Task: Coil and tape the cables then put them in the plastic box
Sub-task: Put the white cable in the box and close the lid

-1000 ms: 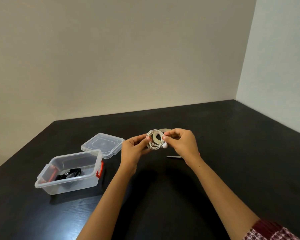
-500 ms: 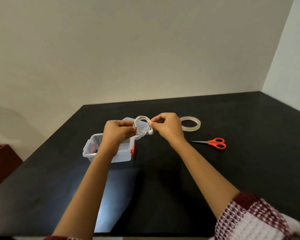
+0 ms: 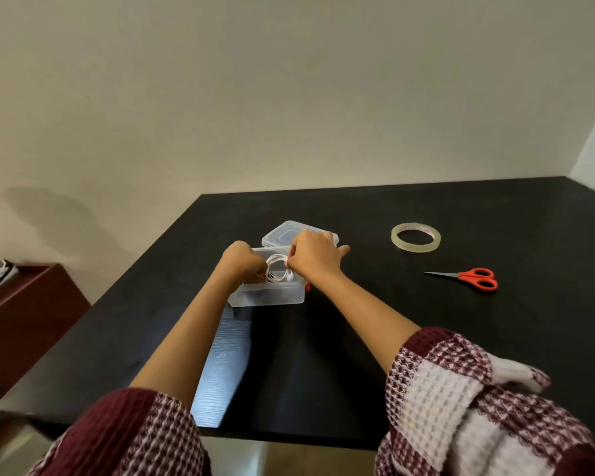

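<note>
Coiled white earphone cable [image 3: 277, 271], light and springy, is held over the clear plastic box [image 3: 267, 297] near the counter's [image 3: 426, 338] left edge. Left hand [image 3: 240, 261] and right hand [image 3: 312, 257] pinch opposite sides; best held across the loops.

no readable text, labels or numbers on anything in view

Coiled white earphone cable [image 3: 277, 271] over clear rectangular plastic box [image 3: 267, 297]

The coil sits upright above the open box; the box's clear lid [image 3: 284, 233] lies flat just behind it.
</note>
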